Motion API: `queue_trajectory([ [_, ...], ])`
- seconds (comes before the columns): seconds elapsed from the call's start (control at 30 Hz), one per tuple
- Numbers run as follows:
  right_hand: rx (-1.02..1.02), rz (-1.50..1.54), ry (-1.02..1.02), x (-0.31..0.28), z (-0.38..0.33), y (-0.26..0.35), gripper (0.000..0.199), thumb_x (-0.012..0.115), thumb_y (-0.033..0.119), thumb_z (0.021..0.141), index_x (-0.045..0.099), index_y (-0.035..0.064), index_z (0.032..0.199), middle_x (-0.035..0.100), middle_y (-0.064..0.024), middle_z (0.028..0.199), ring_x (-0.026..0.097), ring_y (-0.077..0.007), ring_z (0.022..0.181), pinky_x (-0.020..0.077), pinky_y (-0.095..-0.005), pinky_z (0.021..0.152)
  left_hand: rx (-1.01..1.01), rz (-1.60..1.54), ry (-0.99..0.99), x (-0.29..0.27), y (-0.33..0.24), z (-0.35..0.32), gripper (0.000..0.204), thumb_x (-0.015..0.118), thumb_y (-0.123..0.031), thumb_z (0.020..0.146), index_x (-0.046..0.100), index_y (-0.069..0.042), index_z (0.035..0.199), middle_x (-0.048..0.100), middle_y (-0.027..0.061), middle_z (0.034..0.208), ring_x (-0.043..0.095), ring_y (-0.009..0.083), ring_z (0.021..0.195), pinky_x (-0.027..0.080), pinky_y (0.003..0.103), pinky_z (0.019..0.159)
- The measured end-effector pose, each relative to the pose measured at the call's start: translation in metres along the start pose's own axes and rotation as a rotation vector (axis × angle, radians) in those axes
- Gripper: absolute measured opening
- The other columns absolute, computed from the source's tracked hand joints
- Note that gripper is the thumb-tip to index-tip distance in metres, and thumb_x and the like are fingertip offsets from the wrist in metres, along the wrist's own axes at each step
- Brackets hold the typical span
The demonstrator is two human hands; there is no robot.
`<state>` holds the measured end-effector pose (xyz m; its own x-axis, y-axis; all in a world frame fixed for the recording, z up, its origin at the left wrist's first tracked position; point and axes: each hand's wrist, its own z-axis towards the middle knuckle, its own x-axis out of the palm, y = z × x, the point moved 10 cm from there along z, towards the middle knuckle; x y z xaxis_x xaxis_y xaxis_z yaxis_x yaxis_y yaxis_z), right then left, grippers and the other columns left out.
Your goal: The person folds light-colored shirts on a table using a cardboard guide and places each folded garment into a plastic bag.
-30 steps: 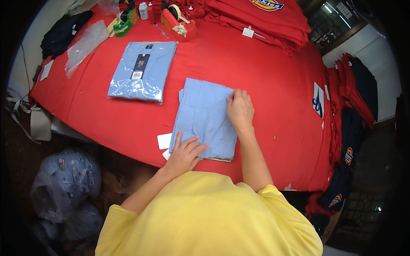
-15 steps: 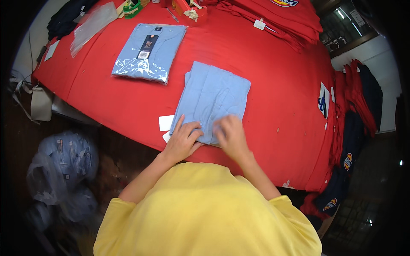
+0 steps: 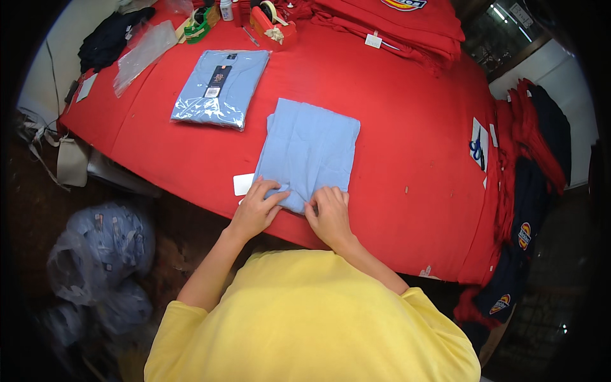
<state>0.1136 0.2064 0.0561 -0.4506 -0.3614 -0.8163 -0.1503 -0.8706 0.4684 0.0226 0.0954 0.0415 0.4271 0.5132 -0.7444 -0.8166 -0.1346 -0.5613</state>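
Observation:
A folded light blue garment (image 3: 312, 143) lies on the red-covered table right in front of me, its near edge creased between my hands. At its near left corner, my left hand (image 3: 254, 207) has bent fingers and thumb closed on the cloth. My right hand (image 3: 330, 216) grips the near edge further right, its fingers curled over the fabric. A white card (image 3: 244, 184) sticks out from under the garment's left side. Beyond lies a similar blue garment, folded in a clear bag (image 3: 219, 89), with a dark tag on it.
Red garments (image 3: 394, 32) are stacked at the far side. A red tape dispenser (image 3: 273, 28) and a green one (image 3: 196, 28) stand at the back. Blue scissors (image 3: 476, 148) rest on the right. Plastic bags of blue garments (image 3: 114, 239) sit low on the left.
My right hand has come down to the garment's near edge and now grips it. The whole scene has shifted slightly with my head; my left hand stays at the left corner.

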Motion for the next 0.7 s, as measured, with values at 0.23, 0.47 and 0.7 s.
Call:
queue_trajectory([
  [0.23, -0.28, -0.156, -0.021, -0.026, -0.013, 0.031, 0.038, 0.071, 0.017, 0.076, 0.063, 0.0084, 0.113, 0.058, -0.0113, 0.123, 0.054, -0.0264, 0.106, 0.0398, -0.0446, 0.088, -0.083, 0.152, -0.047, -0.028, -0.001, 0.001, 0.041, 0.076, -0.015, 0.074, 0.066, -0.014, 0.114, 0.057, 0.0063, 0.117, 0.052, 0.0291, 0.11, 0.045, 0.043, 0.094],
  [0.47, -0.624, -0.284, 0.065, -0.005, -0.022, 0.022, 0.035, 0.059, 0.016, 0.08, 0.063, 0.0051, 0.113, 0.063, -0.0103, 0.114, 0.06, -0.0235, 0.089, 0.0468, -0.0352, 0.075, 0.224, 0.367, 0.001, -0.024, -0.005, -0.001, 0.041, 0.076, -0.024, 0.076, 0.066, -0.01, 0.113, 0.062, 0.0033, 0.107, 0.058, 0.0239, 0.096, 0.053, 0.036, 0.079],
  [0.7, -0.596, -0.193, 0.031, -0.091, 0.063, 0.055, 0.026, 0.057, 0.003, 0.076, 0.064, 0.0038, 0.101, 0.064, -0.0068, 0.086, 0.062, -0.0222, 0.075, 0.0512, -0.035, 0.063, 0.038, 0.123, -0.227, -0.089, -0.022, 0.037, 0.031, 0.072, -0.014, 0.082, 0.065, -0.006, 0.111, 0.063, 0.0101, 0.109, 0.062, 0.0275, 0.097, 0.053, 0.036, 0.084],
])
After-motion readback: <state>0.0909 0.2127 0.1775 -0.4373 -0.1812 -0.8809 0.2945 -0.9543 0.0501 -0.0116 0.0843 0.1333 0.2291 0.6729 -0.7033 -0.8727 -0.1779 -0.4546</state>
